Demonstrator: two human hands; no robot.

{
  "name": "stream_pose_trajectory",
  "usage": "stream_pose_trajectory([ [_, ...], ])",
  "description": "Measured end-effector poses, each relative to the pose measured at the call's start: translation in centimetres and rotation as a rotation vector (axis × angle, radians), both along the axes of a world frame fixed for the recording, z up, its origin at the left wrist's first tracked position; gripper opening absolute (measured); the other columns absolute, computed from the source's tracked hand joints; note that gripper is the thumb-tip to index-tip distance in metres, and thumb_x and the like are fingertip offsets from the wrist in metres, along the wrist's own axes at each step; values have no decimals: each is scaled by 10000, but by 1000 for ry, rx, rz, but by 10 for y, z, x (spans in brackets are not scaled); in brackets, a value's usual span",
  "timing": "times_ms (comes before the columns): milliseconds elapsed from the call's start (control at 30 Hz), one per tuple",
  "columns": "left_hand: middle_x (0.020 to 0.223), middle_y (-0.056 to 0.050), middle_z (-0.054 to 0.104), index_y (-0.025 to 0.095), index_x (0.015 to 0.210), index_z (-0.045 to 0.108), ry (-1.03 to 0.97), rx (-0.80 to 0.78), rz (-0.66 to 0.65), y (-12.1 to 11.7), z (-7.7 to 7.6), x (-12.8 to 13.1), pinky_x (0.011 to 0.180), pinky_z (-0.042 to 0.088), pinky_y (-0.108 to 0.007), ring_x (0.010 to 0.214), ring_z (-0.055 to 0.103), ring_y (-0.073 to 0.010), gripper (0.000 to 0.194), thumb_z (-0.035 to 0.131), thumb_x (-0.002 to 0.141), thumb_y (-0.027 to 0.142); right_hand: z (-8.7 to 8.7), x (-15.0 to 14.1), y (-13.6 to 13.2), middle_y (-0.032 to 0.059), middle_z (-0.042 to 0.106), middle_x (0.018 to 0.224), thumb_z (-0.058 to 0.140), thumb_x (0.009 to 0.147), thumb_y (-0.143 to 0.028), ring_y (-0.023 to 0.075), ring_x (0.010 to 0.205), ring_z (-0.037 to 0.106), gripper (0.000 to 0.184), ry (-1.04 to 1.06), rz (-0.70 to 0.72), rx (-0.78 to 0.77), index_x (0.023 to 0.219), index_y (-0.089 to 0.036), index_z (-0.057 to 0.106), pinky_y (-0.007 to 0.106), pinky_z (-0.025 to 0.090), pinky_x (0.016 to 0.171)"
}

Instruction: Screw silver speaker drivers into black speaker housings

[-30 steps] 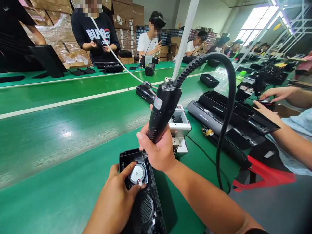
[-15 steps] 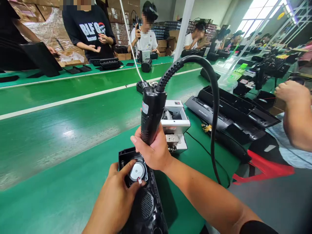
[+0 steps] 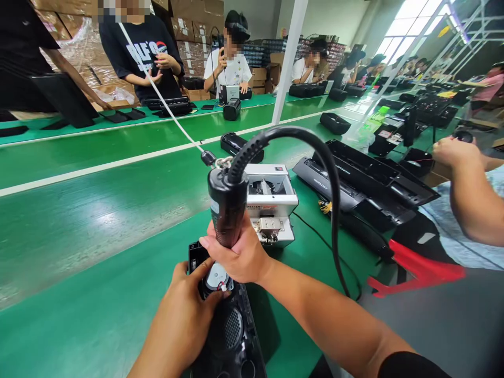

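My right hand (image 3: 242,252) is wrapped round a black corded electric screwdriver (image 3: 226,205), held upright with its lower end hidden behind my fingers. It hangs by a ring from a white cord and has a thick black cable. Below it, a round silver-backed speaker (image 3: 216,276) with a small white plug sits in a long black plastic housing (image 3: 236,299). My left hand (image 3: 185,310) grips the speaker between thumb and fingers, against the housing. A round perforated grille shows in the housing nearer to me. The screwdriver's tip is out of sight.
A white screw-feeder machine (image 3: 271,205) stands just beyond the housing. Black casings (image 3: 366,184) lie to the right, by red tape (image 3: 417,270). A dark part (image 3: 240,147) rests on the green conveyor (image 3: 110,194). A co-worker's hand (image 3: 457,152) is at right; other people stand across the line.
The screwdriver has come down and slightly left in my right hand, and the white cord slants more. My left hand stays on the speaker. The view has shifted a little.
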State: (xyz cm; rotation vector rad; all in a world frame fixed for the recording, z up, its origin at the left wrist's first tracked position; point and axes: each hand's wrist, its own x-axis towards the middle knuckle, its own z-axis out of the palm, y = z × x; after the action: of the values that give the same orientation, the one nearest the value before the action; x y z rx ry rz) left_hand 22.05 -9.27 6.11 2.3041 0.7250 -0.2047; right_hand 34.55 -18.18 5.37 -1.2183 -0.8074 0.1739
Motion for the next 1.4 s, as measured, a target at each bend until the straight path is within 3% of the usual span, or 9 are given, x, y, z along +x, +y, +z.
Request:
stream_pose_trajectory([
  [233, 1211, -127, 512, 218, 1385, 678, 2, 24, -9, 5, -8, 0, 910, 517, -484, 942, 669, -325, 739, 525, 775, 605, -10, -3, 8, -52, 559, 795, 794, 825, -322, 143, 671, 581, 421, -69, -81, 46, 1118, -272, 495, 301, 549, 660],
  [400, 1272, -137, 503, 210, 1502, 606, -6, 10, 12, 8, -11, 0, 996, 510, -476, 1079, 672, -344, 832, 551, 772, 605, 28, 5, -22, -43, 545, 753, 688, 944, -322, 117, 599, 542, 168, -142, -193, 124, 951, -245, 539, 277, 517, 579],
  [467, 1342, -136, 478, 255, 1530, 582, -4, 44, 18, 8, -13, -1, 1028, 502, -478, 1144, 663, -353, 793, 556, 804, 574, 47, 14, -43, -35, 543, 792, 649, 978, -297, 120, 595, 529, 125, -279, -369, 227, 1073, -255, 580, 282, 500, 550],
  [567, 1375, -130, 467, 284, 1546, 562, 11, 64, 13, 5, -12, -2, 1039, 502, -468, 1164, 661, -344, 722, 579, 858, 502, 63, 27, -66, -51, 548, 794, 628, 984, -188, 131, 596, 534, 471, -490, -512, 266, 1417, -310, 487, 305, 521, 579],
  [667, 1344, -119, 487, 283, 1538, 568, 21, 50, 15, 1, -7, -2, 1015, 518, -445, 1125, 676, -317, 674, 619, 887, 446, 63, 34, -75, -55, 556, 787, 645, 970, -144, 134, 583, 545, 638, -549, -521, 210, 1535, -313, 404, 312, 525, 572],
  [800, 1325, -93, 505, 321, 1534, 569, 8, 44, 12, -2, -4, -3, 1000, 530, -416, 1113, 684, -291, 655, 676, 894, 409, 57, 28, -78, -52, 579, 780, 680, 946, -143, 139, 571, 539, 651, -584, -553, 219, 1527, -315, 440, 327, 534, 571],
  [1100, 1396, -125, 484, 302, 1548, 553, 8, 39, -2, -2, -4, -3, 1028, 526, -459, 1146, 688, -318, 623, 670, 939, 363, 50, 25, -76, -65, 562, 790, 635, 972, -115, 117, 565, 532, 654, -494, -440, 195, 1540, -342, 403, 301, 533, 560],
  [1300, 1391, -102, 495, 327, 1548, 544, -4, 24, -33, -2, 3, -6, 1060, 513, -419, 1174, 681, -286, 620, 691, 946, 325, 43, 25, -69, -88, 577, 766, 705, 929, -157, 108, 530, 548, 556, -243, -455, 77, 1413, -285, 461, 294, 540, 550],
  [1400, 1389, -99, 501, 340, 1542, 549, -12, -1, -58, -1, 3, -8, 1029, 531, -405, 1130, 698, -267, 608, 678, 951, 282, 51, 6, -76, -90, 574, 731, 701, 935, -157, 108, 487, 525, 524, -50, -300, 34, 1400, -286, 497, 260, 492, 454],
])
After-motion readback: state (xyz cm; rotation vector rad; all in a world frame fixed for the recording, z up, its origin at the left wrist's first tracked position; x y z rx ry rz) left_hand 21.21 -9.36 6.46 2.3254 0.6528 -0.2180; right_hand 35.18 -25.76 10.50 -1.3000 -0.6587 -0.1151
